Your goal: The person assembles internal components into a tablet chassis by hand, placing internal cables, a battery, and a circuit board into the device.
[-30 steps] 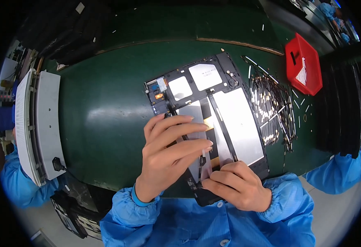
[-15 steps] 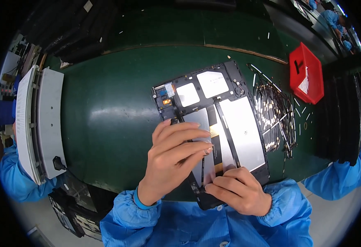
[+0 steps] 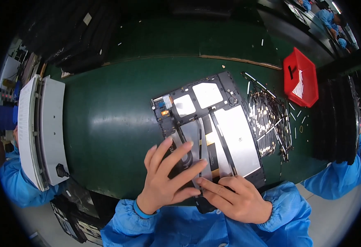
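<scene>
An opened tablet point(image 3: 240, 142) lies tilted on the green bench, with its silver inner plates, flat black ribbon cables and black frame showing. My left hand point(image 3: 166, 175) is spread open over its left edge, fingers apart with nothing in them. A thin black cable point(image 3: 200, 152) runs lengthwise beside the left fingertips. At the cable's near end, my right hand point(image 3: 238, 199) has its index finger stretched forward and its thumb close beneath, closed at the cable; the exact contact is hidden. A small orange connector point(image 3: 165, 113) shows at the tablet's far left corner.
Right of the tablet lies a heap of thin black cables point(image 3: 267, 119) with white strips. Behind it stands a red bin point(image 3: 312, 78). A white binder-like stack point(image 3: 53, 131) and a black plug point(image 3: 61, 170) are on the left. Dark stacks point(image 3: 333, 119) line the right side.
My left hand has opened from a pinch and drawn nearer to me. My right index finger has stretched out leftward along the tablet's near edge. The whole view has shifted slightly.
</scene>
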`<state>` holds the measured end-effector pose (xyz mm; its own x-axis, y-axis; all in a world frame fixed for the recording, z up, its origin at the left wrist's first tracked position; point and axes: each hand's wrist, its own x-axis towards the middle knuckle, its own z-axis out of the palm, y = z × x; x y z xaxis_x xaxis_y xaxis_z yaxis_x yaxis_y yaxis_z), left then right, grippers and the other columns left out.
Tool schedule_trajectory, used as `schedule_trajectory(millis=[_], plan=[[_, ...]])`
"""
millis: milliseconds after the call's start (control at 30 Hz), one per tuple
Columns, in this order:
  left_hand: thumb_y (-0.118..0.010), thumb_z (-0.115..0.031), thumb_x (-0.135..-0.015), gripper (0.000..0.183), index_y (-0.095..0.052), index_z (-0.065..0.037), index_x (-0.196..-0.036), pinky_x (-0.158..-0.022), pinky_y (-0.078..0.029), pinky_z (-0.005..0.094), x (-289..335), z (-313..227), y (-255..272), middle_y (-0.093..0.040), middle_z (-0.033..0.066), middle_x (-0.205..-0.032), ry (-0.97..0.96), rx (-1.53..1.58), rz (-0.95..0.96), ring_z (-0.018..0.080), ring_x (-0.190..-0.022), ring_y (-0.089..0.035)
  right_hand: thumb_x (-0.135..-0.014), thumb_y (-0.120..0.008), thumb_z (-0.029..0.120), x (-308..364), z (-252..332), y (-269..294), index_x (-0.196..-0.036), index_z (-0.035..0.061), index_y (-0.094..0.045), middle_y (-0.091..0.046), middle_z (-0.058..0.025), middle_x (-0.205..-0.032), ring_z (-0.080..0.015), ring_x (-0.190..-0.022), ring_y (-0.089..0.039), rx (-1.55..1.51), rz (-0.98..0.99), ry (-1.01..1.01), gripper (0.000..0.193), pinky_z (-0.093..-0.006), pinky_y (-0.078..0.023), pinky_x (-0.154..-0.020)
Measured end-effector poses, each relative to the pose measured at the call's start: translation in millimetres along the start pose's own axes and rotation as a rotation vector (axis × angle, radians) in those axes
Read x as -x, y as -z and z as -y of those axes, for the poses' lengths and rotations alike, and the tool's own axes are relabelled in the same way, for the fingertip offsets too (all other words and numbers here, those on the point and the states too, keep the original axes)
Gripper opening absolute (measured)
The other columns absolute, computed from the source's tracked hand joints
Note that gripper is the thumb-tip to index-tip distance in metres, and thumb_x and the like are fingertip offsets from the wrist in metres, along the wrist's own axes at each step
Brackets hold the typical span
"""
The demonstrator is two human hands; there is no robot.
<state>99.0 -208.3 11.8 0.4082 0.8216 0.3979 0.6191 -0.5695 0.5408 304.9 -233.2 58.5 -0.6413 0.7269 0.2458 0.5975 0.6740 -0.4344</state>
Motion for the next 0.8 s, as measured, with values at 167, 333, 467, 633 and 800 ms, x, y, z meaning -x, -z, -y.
schedule_trajectory(millis=[167,333,467,633,800], plan=[[-0.022,-0.069,-0.087,0.070,-0.066,-0.022,-0.113,-0.105,-0.018,0.0516,-14,-1,-3,-0.040,0.0175,-0.138,0.106,-0.069,0.103,0.0412,-0.132,-0.025,-0.076,-0.070,0.022,3,-1,15,-0.101,0.0032,-0.063,-0.061,-0.0092,-0.083,-0.0205,-0.069,-0.058,-0.208,-0.034,-0.146,0.032,-0.0288,-0.050,-0.062],[-0.023,-0.051,-0.095,0.055,-0.067,-0.022,-0.112,-0.107,-0.008,0.0532,-31,4,-3,-0.035,0.0191,-0.141,0.146,-0.063,0.014,0.0429,-0.133,-0.021,-0.080,-0.062,0.043,-8,5,19,-0.110,0.0027,-0.061,-0.052,-0.0033,-0.065,-0.0148,-0.058,-0.053,0.012,0.186,-0.122,0.050,-0.0247,-0.044,-0.055],[-0.030,-0.047,-0.095,0.048,-0.068,-0.023,-0.110,-0.106,-0.004,0.0564,-33,-3,4,-0.031,0.0175,-0.143,0.208,-0.038,0.038,0.0426,-0.135,-0.017,-0.081,-0.057,0.054,5,18,19,-0.115,0.0020,-0.060,-0.044,-0.0013,-0.052,-0.0132,-0.047,-0.045,0.111,0.273,-0.019,0.062,-0.0237,-0.039,-0.047],[-0.039,-0.031,-0.094,0.039,-0.060,-0.005,-0.115,-0.108,-0.016,0.0460,-40,19,3,-0.036,0.0193,-0.138,0.281,0.290,-0.298,0.0371,-0.132,-0.026,-0.084,-0.055,0.052,-2,17,30,-0.108,-0.0003,-0.062,-0.047,-0.0036,-0.054,-0.0159,-0.050,-0.051,0.031,0.335,0.029,0.059,-0.0258,-0.042,-0.048],[-0.043,-0.016,-0.095,0.038,-0.040,-0.001,-0.130,-0.107,-0.024,0.0368,-58,74,23,-0.038,0.0161,-0.136,0.536,0.679,-0.865,0.0277,-0.130,-0.032,-0.079,-0.067,0.007,-53,17,57,-0.095,0.0009,-0.067,-0.067,-0.0160,-0.079,-0.0265,-0.066,-0.067,-0.370,0.132,-0.130,0.017,-0.0325,-0.053,-0.062]])
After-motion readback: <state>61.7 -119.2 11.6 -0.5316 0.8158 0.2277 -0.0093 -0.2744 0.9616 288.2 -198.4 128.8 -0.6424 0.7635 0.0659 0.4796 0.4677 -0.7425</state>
